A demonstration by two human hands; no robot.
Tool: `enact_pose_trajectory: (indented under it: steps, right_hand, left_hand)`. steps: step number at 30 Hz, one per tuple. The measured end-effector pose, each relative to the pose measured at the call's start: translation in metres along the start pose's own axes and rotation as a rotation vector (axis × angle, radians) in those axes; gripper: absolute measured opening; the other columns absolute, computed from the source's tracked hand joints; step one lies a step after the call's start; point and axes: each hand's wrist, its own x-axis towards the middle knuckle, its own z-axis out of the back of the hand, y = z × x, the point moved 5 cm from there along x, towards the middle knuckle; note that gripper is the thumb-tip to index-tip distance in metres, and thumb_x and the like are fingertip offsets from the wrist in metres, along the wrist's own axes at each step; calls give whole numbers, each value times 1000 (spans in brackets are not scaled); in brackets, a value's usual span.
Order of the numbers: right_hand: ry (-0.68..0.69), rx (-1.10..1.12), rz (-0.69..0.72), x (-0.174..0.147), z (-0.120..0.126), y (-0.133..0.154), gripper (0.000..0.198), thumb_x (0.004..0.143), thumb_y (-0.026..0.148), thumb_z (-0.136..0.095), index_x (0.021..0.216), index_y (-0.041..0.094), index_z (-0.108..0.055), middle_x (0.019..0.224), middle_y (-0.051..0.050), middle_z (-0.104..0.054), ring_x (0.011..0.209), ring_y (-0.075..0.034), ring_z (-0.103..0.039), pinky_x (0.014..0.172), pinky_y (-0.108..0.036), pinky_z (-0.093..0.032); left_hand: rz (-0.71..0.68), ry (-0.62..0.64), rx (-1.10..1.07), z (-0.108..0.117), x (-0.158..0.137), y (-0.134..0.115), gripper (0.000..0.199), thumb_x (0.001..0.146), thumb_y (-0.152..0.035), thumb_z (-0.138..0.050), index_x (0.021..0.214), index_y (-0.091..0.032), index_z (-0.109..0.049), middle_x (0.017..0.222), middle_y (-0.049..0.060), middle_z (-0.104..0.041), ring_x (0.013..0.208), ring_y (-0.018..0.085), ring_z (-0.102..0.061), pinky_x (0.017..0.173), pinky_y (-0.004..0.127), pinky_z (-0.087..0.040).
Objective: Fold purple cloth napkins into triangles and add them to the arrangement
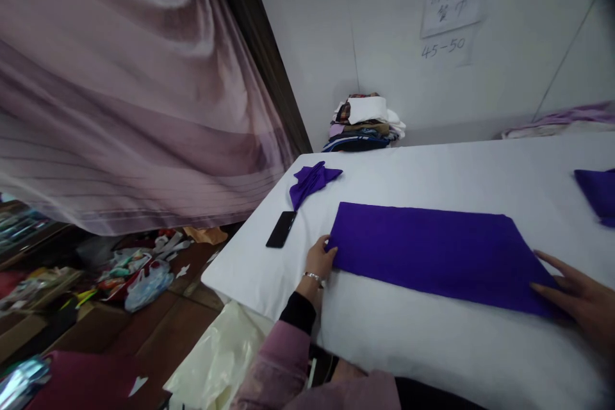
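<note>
A purple cloth napkin (427, 256) lies on the white-covered table, folded into a long flat band. My left hand (321, 257) pinches its left edge between thumb and fingers. At the right end, my right hand (574, 291) has its thumb and a finger stretched out and apart, with the thumb resting on the napkin near its right edge. The lower fingers of that hand are partly hidden. Farther back on the left is another purple napkin (312, 180), gathered into a pointed shape, close to a black phone (281, 229).
More purple cloth (598, 195) lies at the table's right side. Folded clothes (364, 122) are stacked behind the table against the wall, below a handwritten sign (454, 3). A pink curtain (144, 90) hangs left, over bags (148, 285) and boxes on the floor.
</note>
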Motion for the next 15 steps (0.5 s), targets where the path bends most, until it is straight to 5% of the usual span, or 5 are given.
enact_pose_trajectory:
  steps: [5,8,12,15]
  right_hand:
    - [-48,-113,1,14,27,11,67,62,45,-60,125,22,-54,90,-12,-68,82,-30,-66,78,-42,-50]
    - [-80,-313,214,4,29,32,58,72,40,-52,126,19,-53,105,-14,-65,94,-31,-62,86,-45,-47]
    - [-71,-420,615,-32,-15,87,51,84,40,-42,131,20,-49,130,-13,-53,120,-30,-48,100,-48,-38]
    - [205,-460,813,-63,-77,133,55,88,46,-40,137,21,-43,143,-9,-40,132,-26,-35,105,-44,-33]
  left_hand:
    - [-80,150,150,-6,-19,-8,46,78,-24,-60,124,-24,-53,102,6,-68,96,20,-62,81,29,-47]
    - [-170,52,295,3,-25,-18,44,83,-29,-53,126,-22,-49,106,8,-65,96,22,-61,83,34,-48]
    - [-475,-36,317,-13,-37,-57,42,86,-34,-48,126,-21,-49,125,10,-56,118,23,-50,101,38,-39]
    - [-645,118,365,-52,-50,-87,50,85,-38,-51,131,-20,-45,140,10,-44,130,24,-38,108,41,-32]
